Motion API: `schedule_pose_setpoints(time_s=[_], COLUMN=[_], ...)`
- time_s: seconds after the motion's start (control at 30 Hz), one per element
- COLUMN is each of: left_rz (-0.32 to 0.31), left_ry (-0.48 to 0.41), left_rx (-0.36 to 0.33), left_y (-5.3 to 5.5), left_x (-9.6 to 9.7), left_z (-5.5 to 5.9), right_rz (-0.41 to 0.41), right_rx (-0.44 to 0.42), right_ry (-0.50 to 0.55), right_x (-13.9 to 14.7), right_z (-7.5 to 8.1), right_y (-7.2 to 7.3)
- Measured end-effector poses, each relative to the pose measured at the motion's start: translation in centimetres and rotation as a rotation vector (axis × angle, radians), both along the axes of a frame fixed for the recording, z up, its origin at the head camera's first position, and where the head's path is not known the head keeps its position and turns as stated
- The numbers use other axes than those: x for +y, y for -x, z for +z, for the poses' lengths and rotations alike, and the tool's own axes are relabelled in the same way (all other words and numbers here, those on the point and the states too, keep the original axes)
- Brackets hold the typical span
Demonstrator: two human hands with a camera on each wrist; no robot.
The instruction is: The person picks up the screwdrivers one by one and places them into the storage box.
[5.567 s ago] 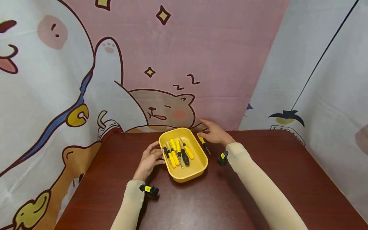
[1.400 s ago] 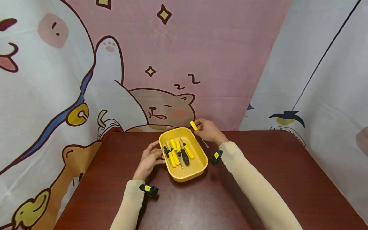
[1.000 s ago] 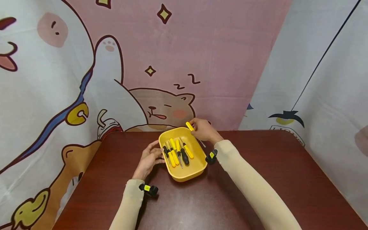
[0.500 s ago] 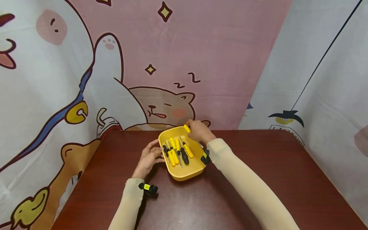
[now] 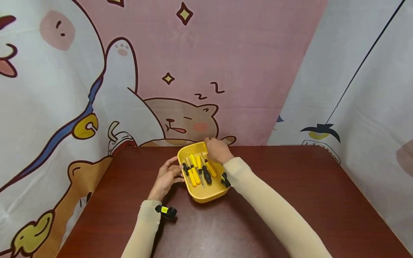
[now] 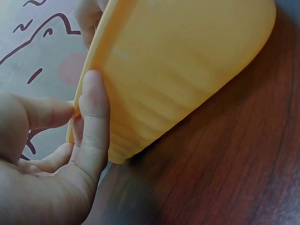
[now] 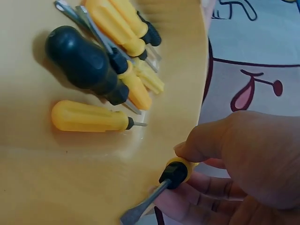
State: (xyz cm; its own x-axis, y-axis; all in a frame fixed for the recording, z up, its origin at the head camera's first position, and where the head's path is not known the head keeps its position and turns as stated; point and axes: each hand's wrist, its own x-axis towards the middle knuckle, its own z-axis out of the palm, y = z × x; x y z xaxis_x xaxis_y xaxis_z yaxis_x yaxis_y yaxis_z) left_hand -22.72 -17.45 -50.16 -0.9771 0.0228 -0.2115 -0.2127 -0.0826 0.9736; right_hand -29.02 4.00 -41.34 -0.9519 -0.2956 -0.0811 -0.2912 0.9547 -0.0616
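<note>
My left hand grips the left rim of a yellow plastic tray; in the left wrist view the thumb lies along its outer wall and a finger bears on the rim. Over the tray's far right part, my right hand pinches a screwdriver by its yellow handle. Its flat metal tip points down at the tray in the right wrist view. Several more screwdrivers lie inside, among them one with a thick black handle and a small yellow one.
The tray stands near the back of a dark red-brown table. A cartoon-printed curtain hangs right behind the table's far edge. Each wrist wears a small black camera.
My right hand picked up the screwdriver from the table right of the tray, lifted it and carried it left over the tray. My left hand has kept hold of the rim.
</note>
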Motion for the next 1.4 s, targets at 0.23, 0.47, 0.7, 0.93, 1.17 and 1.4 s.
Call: schedule_pose_setpoints(time_s=[0.23,0.47,0.7,0.93,1.17,1.4], left_rz=[-0.015,-0.008,0.006,0.008,0.005,0.002], left_ry=[0.001,0.006,-0.004,-0.021,-0.022,-0.014], left_rx=[0.007,0.008,0.017,0.02,0.016,0.018], left_y=[-0.1,-0.1,-0.2,-0.2,-0.2,-0.2], left_x=[0.0,0.0,0.0,0.0,0.0,0.0], left_z=[0.3,0.2,0.2,0.1,-0.1,0.1], right_rz=[-0.001,0.028,0.004,-0.035,-0.071,-0.071], right_rx=[0.04,0.096,0.113,0.138,0.06,0.025], right_ry=[-0.141,-0.197,-0.256,-0.225,-0.175,-0.233], right_x=[-1.0,-1.9,-2.8,-3.5,-3.9,-4.2], right_z=[-0.8,-1.2,-1.6,-2.0,-2.3,-2.7], right_y=[-0.1,-0.7,-0.5,-0.3,-0.2,0.1])
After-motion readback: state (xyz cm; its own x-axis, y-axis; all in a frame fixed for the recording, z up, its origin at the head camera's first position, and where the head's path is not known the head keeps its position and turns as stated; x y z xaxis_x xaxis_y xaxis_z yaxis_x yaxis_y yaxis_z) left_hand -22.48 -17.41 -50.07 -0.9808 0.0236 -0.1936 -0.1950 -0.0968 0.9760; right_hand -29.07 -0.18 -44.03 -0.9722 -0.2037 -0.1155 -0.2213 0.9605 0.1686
